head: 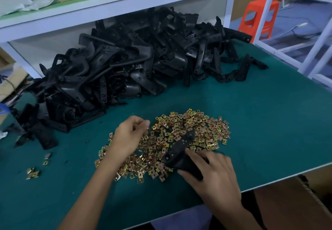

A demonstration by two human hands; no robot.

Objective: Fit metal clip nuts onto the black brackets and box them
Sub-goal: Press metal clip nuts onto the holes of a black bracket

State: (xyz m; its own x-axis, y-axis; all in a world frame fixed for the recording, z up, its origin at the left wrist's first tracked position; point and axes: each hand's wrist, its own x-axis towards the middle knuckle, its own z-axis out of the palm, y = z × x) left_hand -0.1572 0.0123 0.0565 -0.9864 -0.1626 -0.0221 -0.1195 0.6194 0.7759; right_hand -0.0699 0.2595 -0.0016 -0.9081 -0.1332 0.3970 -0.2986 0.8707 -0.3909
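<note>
About 6 stray nuts [34, 173] lie near left, and the bracket heap [125, 59], too many to count, fills the far left. The left hand [127, 136] hovers over the nut pile [197, 129], hundreds strong, with fingertips drawn together; I cannot tell whether they pinch a nut. The right hand [212, 174] clamps 1 bracket [180, 148] lying across the pile. Dragging that bracket could scatter more nuts over the table [269, 121], and a hurried push could seat one crooked.
</note>
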